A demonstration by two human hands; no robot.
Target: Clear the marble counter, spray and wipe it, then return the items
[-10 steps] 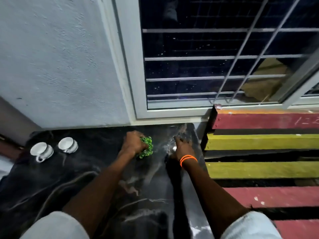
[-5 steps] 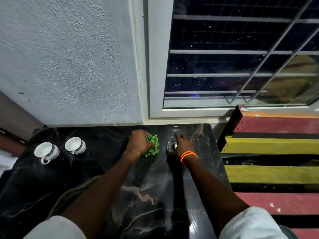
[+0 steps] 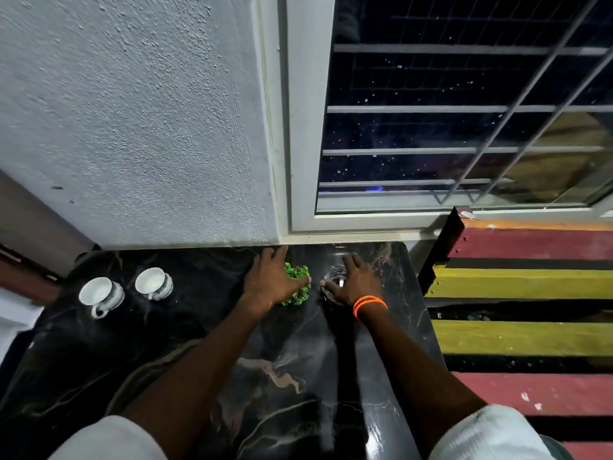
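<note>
Marble surface (image 3: 275,376) looks dark and glossy, with 4 items standing along its far edge near the wall: 2 white cups (image 3: 101,295) at the left, a small green plant (image 3: 296,283) and a clear glass (image 3: 335,277) toward the right. Left hand (image 3: 272,280) lies over the plant with fingers spread wide, the thumb crossing the leaves; the hand looks loosened rather than clamped, though the underside is hidden. Right hand (image 3: 356,282) sits on the glass with fingers splayed over its rim and thumb at the near side; whether it grips or only rests there, I cannot tell. An orange band (image 3: 369,304) circles that wrist.

No spray bottle or cloth is in view, and the open marble shows streaky sheen but nothing that proves wiping. Judging from how things lie, this is either the clearing step, with items about to be lifted, or the returning step, with plant and glass being set in place. The spread fingers and the tidy row of cups lean toward the return, so the task seems near its end. Red and yellow slats (image 3: 527,287) lie to the right, just beside the marble.
</note>
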